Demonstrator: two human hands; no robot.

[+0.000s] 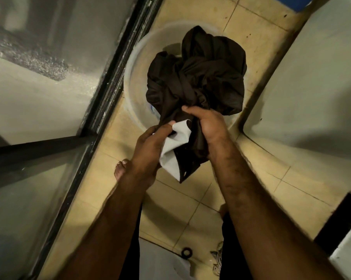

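Observation:
A bunched dark brown garment (200, 77) hangs above a round pale basin (130, 81) that stands on the tiled floor. My right hand (209, 126) grips the garment's gathered lower part. My left hand (150, 146) pinches a white piece of fabric (174, 150) that seems to be the garment's lining or a pocket, with the thumb on top of it. Both hands are close together, just in front of the basin. What lies in the basin under the garment is mostly hidden.
A dark metal door frame (110, 81) with frosted glass runs along the left. A white wall or appliance (311, 87) rises on the right. My bare foot (121, 168) stands on the beige tiles (190, 209). A small black ring (186, 252) lies near my feet.

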